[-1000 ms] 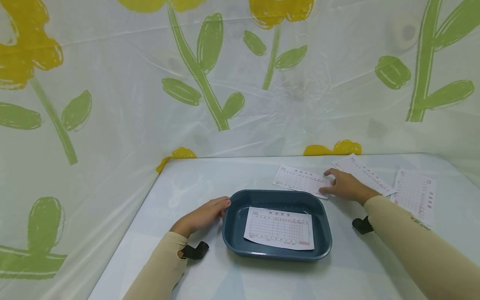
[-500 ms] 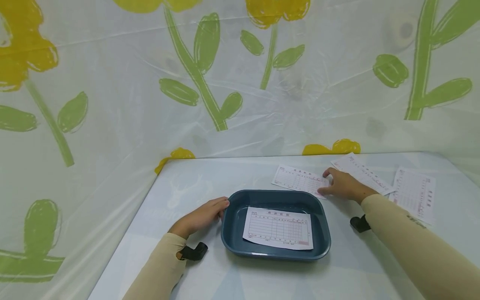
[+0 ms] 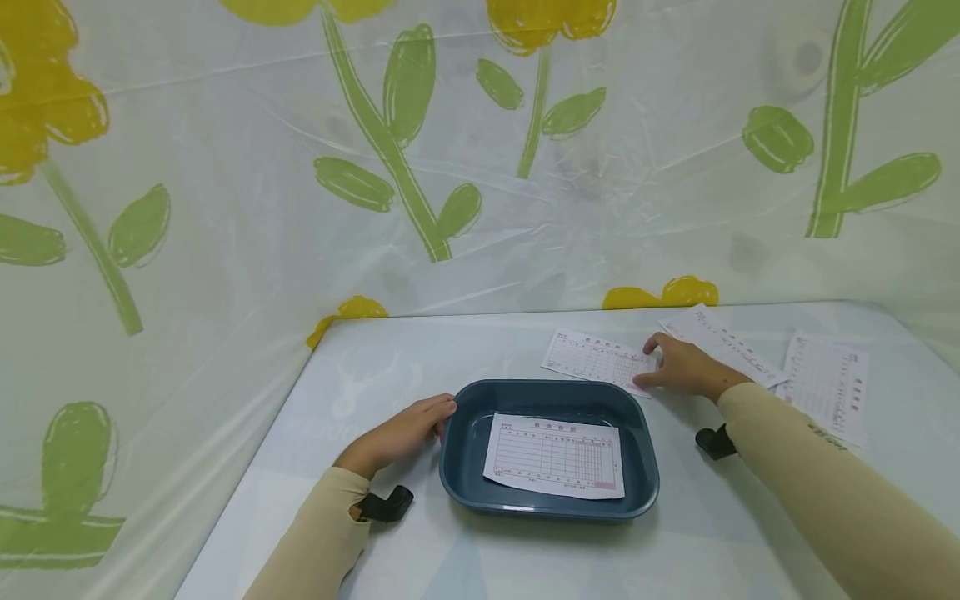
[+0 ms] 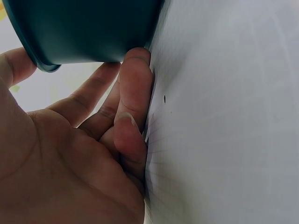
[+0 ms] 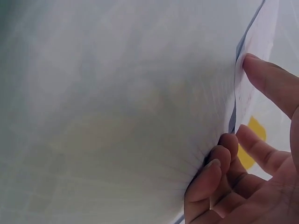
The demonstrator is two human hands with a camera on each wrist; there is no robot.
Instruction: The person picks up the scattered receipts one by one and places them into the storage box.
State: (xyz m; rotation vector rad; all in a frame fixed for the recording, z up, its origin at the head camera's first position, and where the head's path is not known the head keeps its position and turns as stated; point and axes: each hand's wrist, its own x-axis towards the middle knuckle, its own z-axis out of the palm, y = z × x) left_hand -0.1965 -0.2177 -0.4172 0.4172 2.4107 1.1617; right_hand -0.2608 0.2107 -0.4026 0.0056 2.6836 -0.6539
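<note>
A dark blue-green tray [image 3: 549,508] stands on the white table with one printed receipt slip [image 3: 553,457] lying flat in it. My left hand [image 3: 401,432] grips its left side; in the left wrist view one digit is on the rim, another touches the outer wall, and the lower fingers curl against the table. Beyond the tray lies another receipt slip [image 3: 592,357]. My right hand [image 3: 686,367] is over its right end, thumb and forefinger spread apart. The right wrist view has the thumb [image 5: 261,74] touching the slip, whose edge lifts a little, and the other fingers resting on the table.
Two more receipt slips lie farther right: one slanted slip [image 3: 720,342] behind the right hand, and another slip [image 3: 825,387] beside the right forearm. A flower-printed curtain [image 3: 585,225] hangs along the table's back and left edges. Each wrist carries a black camera mount [image 3: 386,504].
</note>
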